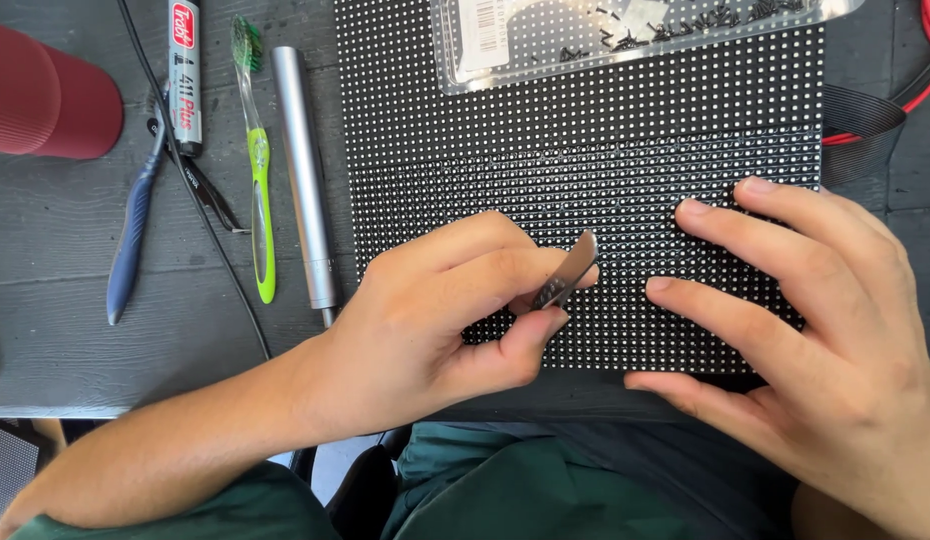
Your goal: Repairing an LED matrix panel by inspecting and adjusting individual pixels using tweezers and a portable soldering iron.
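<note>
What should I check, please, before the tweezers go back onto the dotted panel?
1. Tweezers gripped in the left hand: ok, pinched between thumb and fingers.
2. Panel steadied: ok, the right hand lies spread on its lower right part.
3. Tweezer tips on a dot: cannot tell, the tips are hidden behind the thumb.
4. Panel fully on the table: not ok, its near edge reaches past the table edge, over the lap.
5. Panel surface clear: not ok, a clear bag of small dark parts lies on its far end.
6. Other tools out of the way: ok, pliers, toothbrush and metal rod lie left of the panel.
</note>
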